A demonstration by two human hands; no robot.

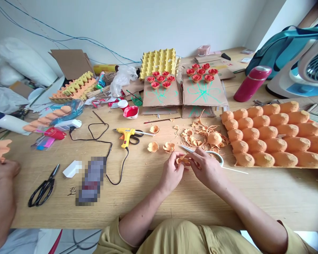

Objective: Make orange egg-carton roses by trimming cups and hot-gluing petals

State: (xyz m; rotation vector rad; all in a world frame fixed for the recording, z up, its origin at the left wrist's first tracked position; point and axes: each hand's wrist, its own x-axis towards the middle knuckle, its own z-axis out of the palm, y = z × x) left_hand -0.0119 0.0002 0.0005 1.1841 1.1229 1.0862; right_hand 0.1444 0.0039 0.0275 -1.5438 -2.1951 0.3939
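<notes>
Between my two hands is an orange egg-carton cup (183, 161), cut into petals. My left hand (174, 169) pinches its left side, and the fingers of my right hand (204, 165) are closed on its right side. White-handled scissors (214, 155) lie on the table just beyond my right hand, partly hidden by it. Three petal-cut cups sit ahead of my hands: one cup (169, 147) nearest, another cup (153, 147) to its left, and a third cup (154, 129) farther back. Orange cuttings (196, 137) are heaped behind the scissors.
An orange egg tray (270, 137) stands at the right. A yellow glue gun (125, 135) with its cord and black scissors (43, 190) lie left. Cardboard panels with red flowers (204, 95) stand behind, near a pink bottle (252, 84). Another person's arm (2, 187) rests at far left.
</notes>
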